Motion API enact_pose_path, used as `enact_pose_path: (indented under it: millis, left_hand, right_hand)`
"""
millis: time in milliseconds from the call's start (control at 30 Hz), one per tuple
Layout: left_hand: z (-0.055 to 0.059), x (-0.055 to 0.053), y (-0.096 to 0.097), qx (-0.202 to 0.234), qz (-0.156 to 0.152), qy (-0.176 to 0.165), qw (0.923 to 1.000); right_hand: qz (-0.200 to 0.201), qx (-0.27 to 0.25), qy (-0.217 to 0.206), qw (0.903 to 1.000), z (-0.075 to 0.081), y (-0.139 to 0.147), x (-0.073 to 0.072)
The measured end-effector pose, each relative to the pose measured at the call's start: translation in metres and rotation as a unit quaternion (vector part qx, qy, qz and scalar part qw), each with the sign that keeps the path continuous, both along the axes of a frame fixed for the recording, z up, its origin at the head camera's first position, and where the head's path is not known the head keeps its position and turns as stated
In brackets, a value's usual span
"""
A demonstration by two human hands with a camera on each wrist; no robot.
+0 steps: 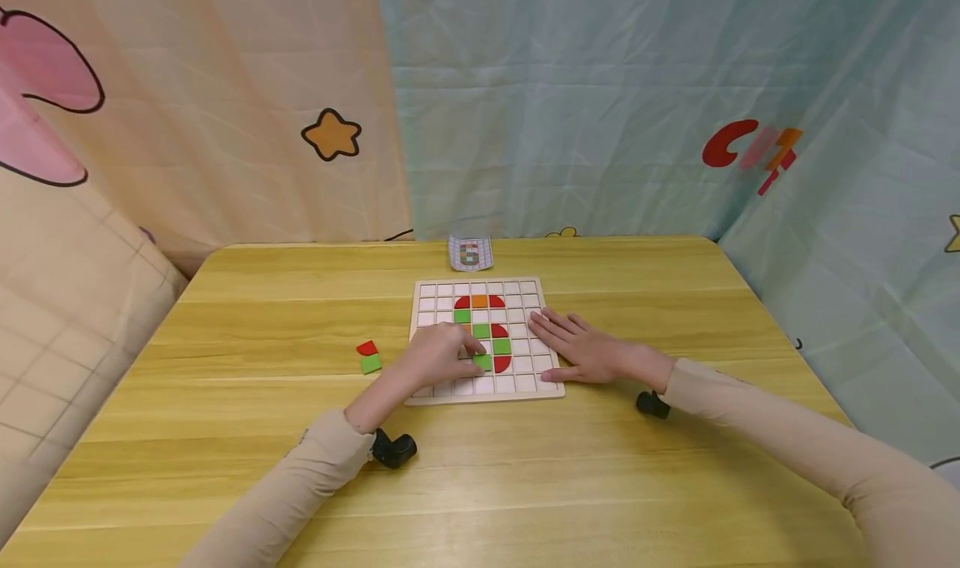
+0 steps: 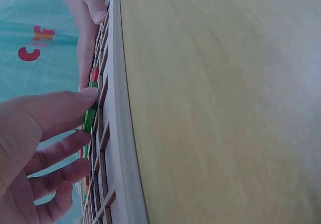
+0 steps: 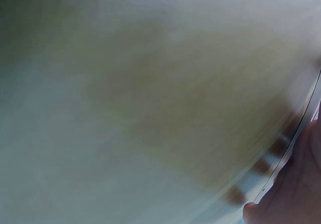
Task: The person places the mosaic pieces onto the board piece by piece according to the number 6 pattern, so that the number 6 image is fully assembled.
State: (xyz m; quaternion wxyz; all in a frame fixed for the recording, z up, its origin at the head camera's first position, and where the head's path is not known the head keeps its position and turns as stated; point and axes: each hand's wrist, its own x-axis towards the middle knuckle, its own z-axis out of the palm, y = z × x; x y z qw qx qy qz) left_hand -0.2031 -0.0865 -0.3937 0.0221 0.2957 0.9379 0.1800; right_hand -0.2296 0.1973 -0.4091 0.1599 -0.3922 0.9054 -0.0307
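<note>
My left hand is over the lower middle of a white grid board. Its thumb and forefinger pinch a green square tile, seen tilted on edge at the grid in the left wrist view. Beside that tile lies a red quarter-round tile, with a green square above it. Higher on the board sit an orange square and red rounded tiles at its sides. My right hand rests with straight, spread fingers on the board's right edge. Part of the pattern is hidden behind my left hand.
Left of the board, a loose red tile and a loose green tile lie on the wooden table. Behind the board is a small pattern card showing a coloured figure on a grid. Printed curtains stand around the table.
</note>
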Motion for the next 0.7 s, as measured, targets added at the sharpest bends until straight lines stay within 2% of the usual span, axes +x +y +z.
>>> enact_pose_path:
  millis: [467, 700]
  left_hand:
    - [-0.0012, 0.0025, 0.0004, 0.024, -0.008, -0.002, 0.9997]
    - [0.0022, 0.0043, -0.0043, 0.031, 0.005, -0.012, 0.9994]
  right_hand:
    - [-0.001, 0.002, 0.001, 1.0, -0.0006, 0.0002, -0.0006]
    - [0.0, 0.002, 0.0, 1.0, 0.0004, 0.0004, -0.0001]
